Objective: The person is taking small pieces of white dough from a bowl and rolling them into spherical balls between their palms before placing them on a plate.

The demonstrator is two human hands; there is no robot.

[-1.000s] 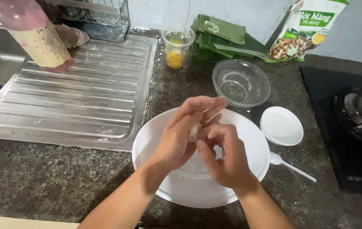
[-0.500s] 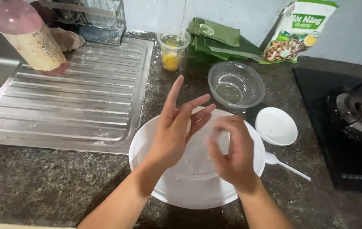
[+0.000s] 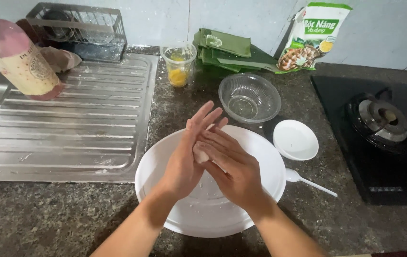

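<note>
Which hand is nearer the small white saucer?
Right. The right hand lies just beside the small white saucer; the left hand sits beyond it, farther off.

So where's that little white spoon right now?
The white plastic spoon lies on the dark stone counter, right of the big white bowl and just below the small white dish, left of the stove.

The big white bowl (image 3: pixel 260 157) looks like smooth, glossy plastic. At its 1 o'clock the clear bowl (image 3: pixel 249 97) is shiny see-through plastic or glass — hard to tell which. The draining board (image 3: pixel 70 128), at 10 o'clock, is ribbed brushed metal with a dull sheen. The countertop (image 3: pixel 36 214) is speckled polished stone — dark, faintly glossy.
</note>
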